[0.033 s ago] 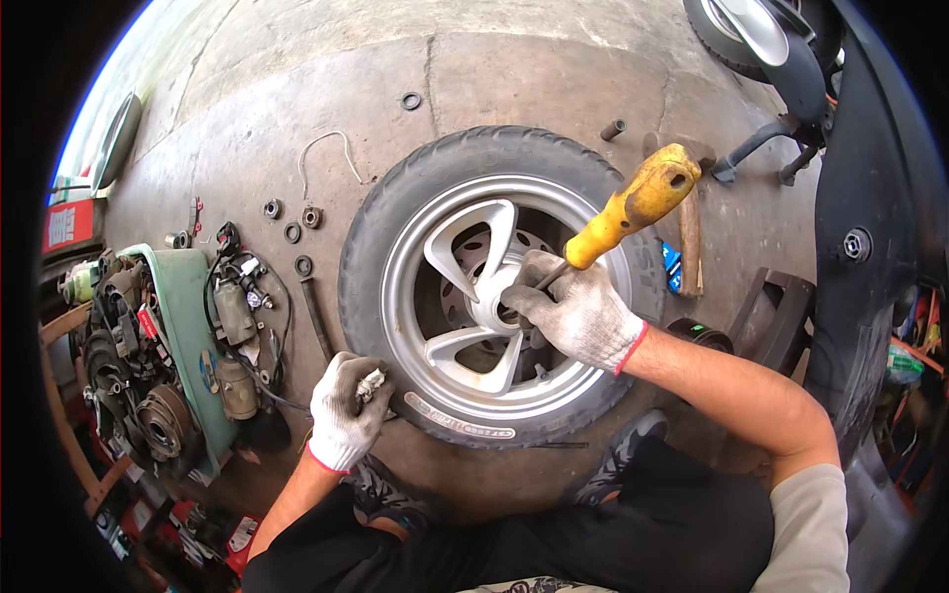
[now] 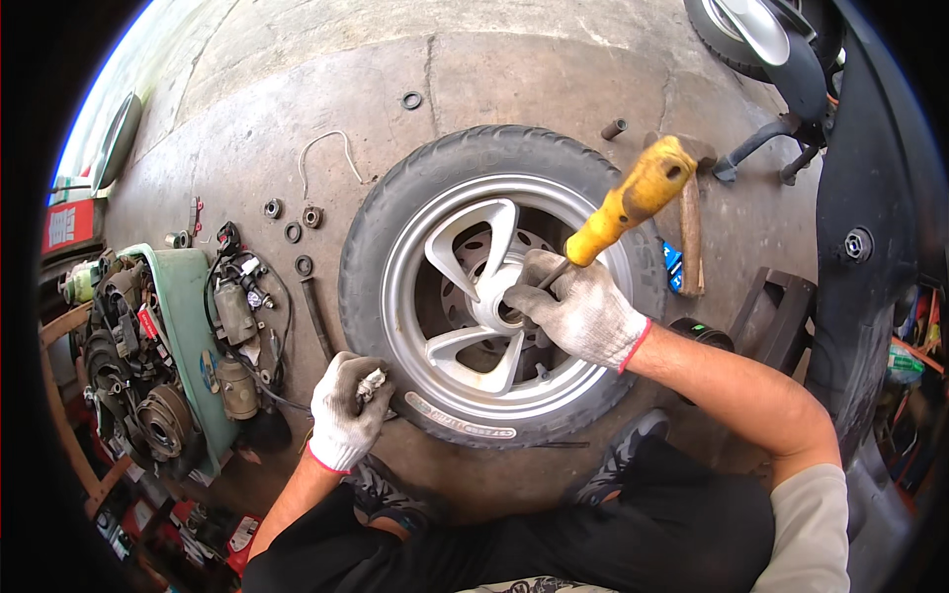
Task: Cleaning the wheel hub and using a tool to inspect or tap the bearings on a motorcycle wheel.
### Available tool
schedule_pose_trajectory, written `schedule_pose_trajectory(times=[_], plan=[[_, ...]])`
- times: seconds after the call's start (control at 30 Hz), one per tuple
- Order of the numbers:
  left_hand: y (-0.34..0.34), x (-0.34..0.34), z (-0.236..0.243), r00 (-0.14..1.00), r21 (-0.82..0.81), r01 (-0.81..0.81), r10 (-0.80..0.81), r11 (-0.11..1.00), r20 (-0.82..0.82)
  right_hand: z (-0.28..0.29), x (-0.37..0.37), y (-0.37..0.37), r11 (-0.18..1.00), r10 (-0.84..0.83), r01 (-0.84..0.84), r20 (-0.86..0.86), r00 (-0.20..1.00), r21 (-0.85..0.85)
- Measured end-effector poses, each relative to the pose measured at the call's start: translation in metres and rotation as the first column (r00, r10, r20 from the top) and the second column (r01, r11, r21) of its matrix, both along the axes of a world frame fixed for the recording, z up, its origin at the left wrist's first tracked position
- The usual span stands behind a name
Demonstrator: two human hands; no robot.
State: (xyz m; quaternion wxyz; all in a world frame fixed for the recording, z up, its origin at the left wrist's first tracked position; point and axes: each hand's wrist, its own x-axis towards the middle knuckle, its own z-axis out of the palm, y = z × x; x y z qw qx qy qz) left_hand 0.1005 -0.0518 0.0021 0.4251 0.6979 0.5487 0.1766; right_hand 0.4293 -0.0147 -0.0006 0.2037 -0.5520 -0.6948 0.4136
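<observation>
A scooter wheel (image 2: 408, 282) with a black tyre and silver spoked rim lies flat on the floor in front of me. My right hand (image 2: 578, 308), in a pale work glove, is closed round the shaft of a yellow-handled screwdriver (image 2: 630, 203) at the wheel's hub (image 2: 494, 304). The handle slants up to the right; fingers hide the shaft's lower end. My left hand (image 2: 348, 410), also gloved and dirty on the fingers, is closed beside the tyre's lower left. Between its thumb and fingers shows a small crumpled, silvery-white thing (image 2: 372, 381).
Left of the wheel lie a long bolt (image 2: 315, 316), small rings and bearings (image 2: 312, 216), and parts with cables (image 2: 234, 311). A green bin (image 2: 183, 326) of worn parts stands farther left. A hammer (image 2: 690, 237) lies right of the tyre. A dark scooter body (image 2: 858, 237) borders the right.
The screwdriver's handle has tipped slightly farther away and a little left. My right hand has shifted very slightly right; my left hand looks still.
</observation>
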Motion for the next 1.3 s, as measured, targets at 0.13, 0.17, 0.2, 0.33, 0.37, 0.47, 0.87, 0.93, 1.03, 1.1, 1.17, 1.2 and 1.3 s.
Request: schedule_pose_trajectory(times=[0.13, 0.17, 0.2, 0.33, 0.37, 0.47, 0.87, 0.93, 1.03, 1.1, 1.17, 1.2, 1.3], plan=[[0.002, 0.002, -0.003, 1.0, -0.005, -0.006, 0.006, 1.0, 0.025, -0.003, 0.02, 0.007, 0.873, 0.265, -0.368, 0.323, 0.909, 0.319], [0.002, -0.001, 0.004, 1.0, 0.011, -0.009, 0.008, 1.0, 0.009, 0.007, 0.014, 0.011, 0.956, 0.212, -0.233, 0.126, 0.969, 0.181], [0.002, -0.004, 0.012, 1.0, 0.028, -0.012, 0.012, 1.0, -0.009, 0.009, 0.013, 0.015, 0.951, 0.223, -0.24, 0.108, 0.969, 0.193], [0.002, 0.004, 0.001, 1.0, 0.013, -0.023, 0.023, 1.0, 0.017, 0.018, 0.019, 0.028, 0.895, 0.369, -0.407, 0.21, 0.905, 0.184], [0.003, 0.004, 0.002, 1.0, 0.025, -0.012, 0.012, 1.0, 0.013, 0.026, 0.011, 0.034, 0.947, 0.322, -0.32, 0.149, 0.935, -0.041], [0.001, 0.0, 0.004, 1.0, -0.002, 0.004, -0.004, 1.0, 0.01, 0.028, 0.003, 0.034, 0.974, 0.218, -0.211, 0.098, 0.971, -0.077], [-0.002, 0.001, 0.005, 1.0, 0.029, 0.02, -0.02, 0.999, -0.017, 0.023, -0.01, 0.021, 0.975, 0.222, -0.213, 0.237, 0.946, -0.064], [-0.003, 0.0, 0.007, 1.0, 0.015, -0.003, 0.003, 1.0, -0.007, 0.022, -0.003, 0.016, 0.969, -0.135, 0.109, -0.103, 0.985, -0.221], [-0.004, 0.002, 0.006, 1.0, -0.041, -0.024, 0.024, 0.999, -0.002, 0.022, 0.009, 0.002, 0.838, -0.432, 0.304, -0.209, 0.877, -0.452], [-0.001, 0.004, 0.012, 1.0, -0.056, -0.017, 0.016, 0.998, -0.015, 0.02, 0.012, -0.011, 0.897, -0.393, 0.315, -0.233, 0.89, -0.309], [0.001, 0.004, 0.011, 1.0, -0.095, -0.02, 0.019, 0.995, -0.008, 0.0, 0.014, -0.024, 0.941, -0.325, 0.277, -0.296, 0.898, -0.193], [0.002, 0.007, 0.013, 1.0, -0.092, 0.001, -0.002, 0.996, -0.014, -0.008, 0.013, -0.028, 0.963, -0.267, 0.246, -0.28, 0.922, -0.107], [0.004, 0.009, 0.025, 0.999, -0.181, -0.038, 0.038, 0.983, -0.005, -0.008, 0.005, -0.031, 0.99, -0.132, 0.144, -0.317, 0.939, 0.015]])
